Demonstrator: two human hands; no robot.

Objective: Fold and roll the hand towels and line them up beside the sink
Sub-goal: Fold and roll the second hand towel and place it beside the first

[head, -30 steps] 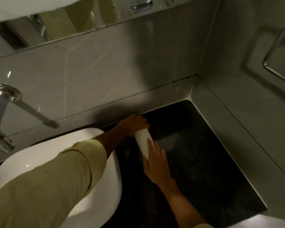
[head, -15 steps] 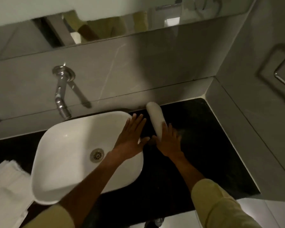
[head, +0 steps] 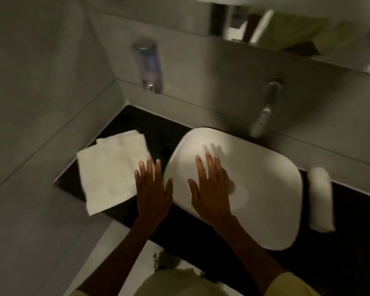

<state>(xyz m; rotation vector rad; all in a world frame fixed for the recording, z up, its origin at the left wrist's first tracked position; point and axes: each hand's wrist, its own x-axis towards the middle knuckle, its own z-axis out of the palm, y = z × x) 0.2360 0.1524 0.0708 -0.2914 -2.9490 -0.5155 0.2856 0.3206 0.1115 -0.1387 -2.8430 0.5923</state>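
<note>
White cloth marks both ends of the job: one rolled towel (head: 320,199) lies on the black table (head: 158,129) just beside the sink (head: 265,167), on its far side from the flat towels (head: 111,169), which are stacked near the corner wall. Both hands hover spread and released, holding nothing; the left hand (head: 153,189) is over the table edge between the sink and the flat towels, its fingertips close to the stack, and the right hand (head: 209,189) is above the sink bowl. The step in hand looks like fetching the next towel, with one roll done. The next move likely calls for lifting only the top towel off the stack and finding bare table to fold it on. The table is dark, glossy stone, narrow, boxed in by grey tiled walls; a tap (head: 265,110) and a soap dispenser (head: 151,67) hang on the wall behind the sink, below a mirror (head: 286,28). The picture is motion-blurred.
</note>
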